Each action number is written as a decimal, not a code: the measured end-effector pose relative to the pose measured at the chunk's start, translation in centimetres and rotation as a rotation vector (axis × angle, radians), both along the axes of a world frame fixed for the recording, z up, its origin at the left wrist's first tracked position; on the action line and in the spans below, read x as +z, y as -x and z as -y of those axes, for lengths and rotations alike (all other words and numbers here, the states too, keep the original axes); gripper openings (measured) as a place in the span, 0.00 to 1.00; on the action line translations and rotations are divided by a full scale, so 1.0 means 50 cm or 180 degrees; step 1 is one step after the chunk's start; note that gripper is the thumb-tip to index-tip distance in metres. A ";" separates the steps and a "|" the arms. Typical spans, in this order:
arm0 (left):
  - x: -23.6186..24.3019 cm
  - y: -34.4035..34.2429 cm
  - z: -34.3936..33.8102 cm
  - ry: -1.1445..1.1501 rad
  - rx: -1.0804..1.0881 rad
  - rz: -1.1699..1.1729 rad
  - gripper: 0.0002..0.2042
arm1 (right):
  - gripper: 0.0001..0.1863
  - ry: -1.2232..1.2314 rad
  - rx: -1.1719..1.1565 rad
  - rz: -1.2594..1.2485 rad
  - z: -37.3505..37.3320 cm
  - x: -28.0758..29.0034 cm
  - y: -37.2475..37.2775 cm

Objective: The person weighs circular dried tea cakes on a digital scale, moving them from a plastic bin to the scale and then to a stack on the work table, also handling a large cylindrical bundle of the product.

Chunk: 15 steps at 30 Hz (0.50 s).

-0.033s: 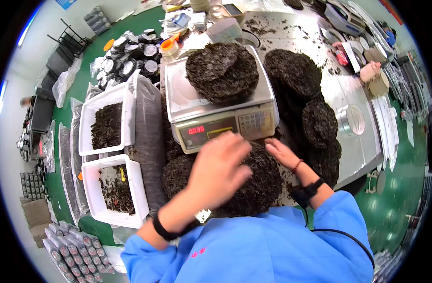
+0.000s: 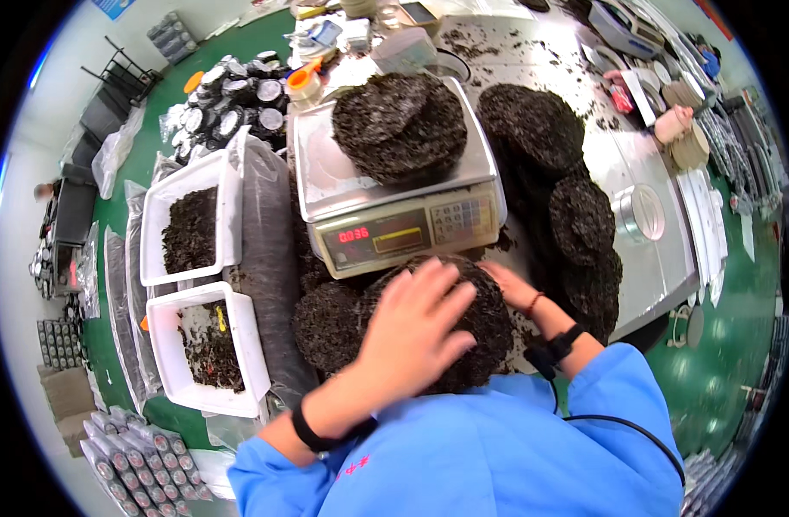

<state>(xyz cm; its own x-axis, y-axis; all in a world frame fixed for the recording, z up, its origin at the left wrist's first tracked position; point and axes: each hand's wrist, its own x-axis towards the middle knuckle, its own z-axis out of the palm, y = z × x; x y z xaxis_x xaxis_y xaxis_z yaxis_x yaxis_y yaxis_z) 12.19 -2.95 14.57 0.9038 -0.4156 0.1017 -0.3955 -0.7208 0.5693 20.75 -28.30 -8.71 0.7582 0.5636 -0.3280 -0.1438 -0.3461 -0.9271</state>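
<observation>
One dark leafy cake (image 2: 491,332) below the left hand (image 2: 416,323), right hand (image 2: 513,289) at its rim

Hands apart from each other, a narrow gap between them. Left: palm down over the cake, fingers spread, slightly blurred; not closed on anything. Whether the palm touches the cake, cannot tell. Right: at the cake's upper right rim, fingers pointing toward the scale (image 2: 409,231); whether it grips the rim, cannot tell.

Cake position: directly in front of the wearer, under the left hand, near side of the scale. A smaller dark lump (image 2: 323,323) sits left of the left hand, just beside the cake.

Beyond both hands: the scale, red display (image 2: 354,233) lit, two stacked cakes (image 2: 399,129) on its metal platter (image 2: 319,164).

Right of the right hand: a heap of cakes (image 2: 581,220), overlapping; farther right, a clear round container (image 2: 643,215) on the table (image 2: 649,271). Well beyond, a co-worker's hand (image 2: 673,125).

Left of the left hand: a long plastic-wrapped package (image 2: 270,250), then two white tubs. Upper tub (image 2: 228,215) holds dark leafy matter; lower tub (image 2: 255,353) holds loose fragments and a yellow piece (image 2: 222,319).
</observation>
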 end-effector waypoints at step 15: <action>-0.110 0.188 0.067 -0.0963 0.0035 -0.0337 0.34 | 0.52 0.2418 -0.1812 0.0370 0.028 -0.254 0.027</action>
<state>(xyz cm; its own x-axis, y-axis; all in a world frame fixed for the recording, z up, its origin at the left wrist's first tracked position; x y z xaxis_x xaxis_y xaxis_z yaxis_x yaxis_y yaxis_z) 2.79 -6.30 9.05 0.9074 -0.4029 -0.1199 -0.3368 -0.8675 0.3661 19.39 -29.68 -21.40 0.9037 -0.2323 -0.3596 -0.3973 -0.7678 -0.5026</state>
